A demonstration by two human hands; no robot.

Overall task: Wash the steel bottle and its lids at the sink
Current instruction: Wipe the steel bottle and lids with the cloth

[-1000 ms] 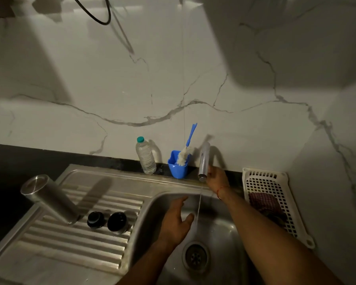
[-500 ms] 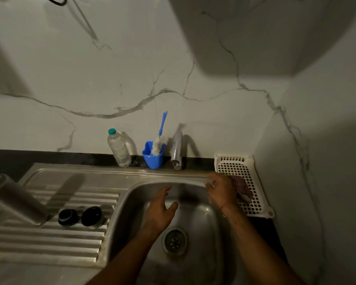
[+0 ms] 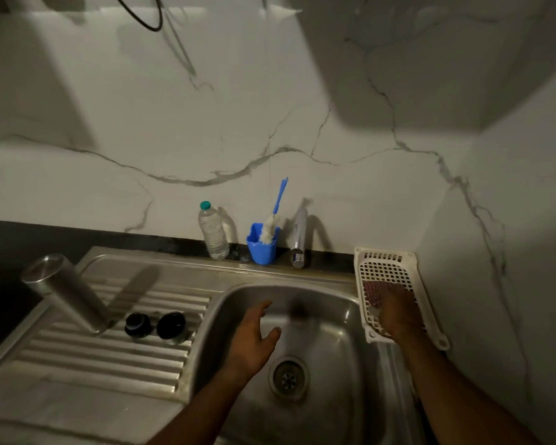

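**Steel bottle and lids wait on the drainboard while both hands are at the sink**

The cylindrical brushed-steel bottle (image 3: pixel 68 293) stands on the ribbed steel drainboard (image 3: pixel 109 358) near its back-left corner, and its upper end leans toward the left edge (the wide lens may exaggerate this). Just beside its foot, toward the basin, sit the two round dark lids side by side: the left lid (image 3: pixel 137 324) with a raised knob and the right lid (image 3: pixel 171 326), which is smoother and glossier. Neither hand touches them.

The left hand (image 3: pixel 254 335) hovers over the left half of the stainless sink basin (image 3: pixel 341 348), holding nothing, fingers spread and relaxed, above and to the left of the round drain (image 3: pixel 289 377).

The right hand (image 3: pixel 395 313) reaches over the basin's right rim into the white perforated plastic basket (image 3: pixel 385 261) and lies on a reddish cloth or scrubber (image 3: pixel 371 290). It is blurred, so I cannot tell whether it grips the cloth.

Along the back edge, from left to right, stand a clear plastic water bottle with a teal cap (image 3: pixel 213 232), a blue plastic cup (image 3: pixel 260 250) holding a blue-handled, white-bristled bottle brush (image 3: pixel 280 197), and the chrome tap (image 3: pixel 299 242).
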